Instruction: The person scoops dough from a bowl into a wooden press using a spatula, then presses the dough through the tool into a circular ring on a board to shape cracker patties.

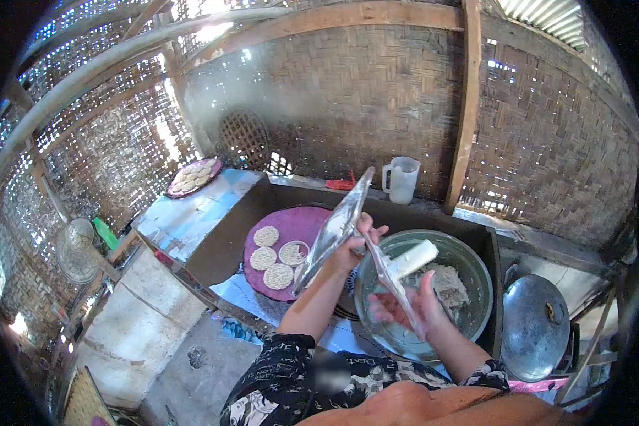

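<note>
My left hand (358, 245) is closed around the joint of a hinged press, between its two long arms. The upper arm (337, 224) slants up over the purple tray, and the lower arm (397, 291) carries a white cylinder (415, 259). Behind the lower arm, my right hand (422, 309) has its thumb raised and its fingers spread, slightly blurred. Below is a large green basin (484, 302) with pale dough (449, 285) inside. Several round noodle-like discs (278, 277) lie on the purple round tray (291, 220); one is ring-shaped, with purple showing inside.
Behind the basin stands a translucent jug (402, 181). A metal lid (537, 326) is at the right. On the blue-white surface (192, 220) at the left, another tray (194, 177) holds pale discs. Woven walls and a wooden post (466, 106) enclose the space.
</note>
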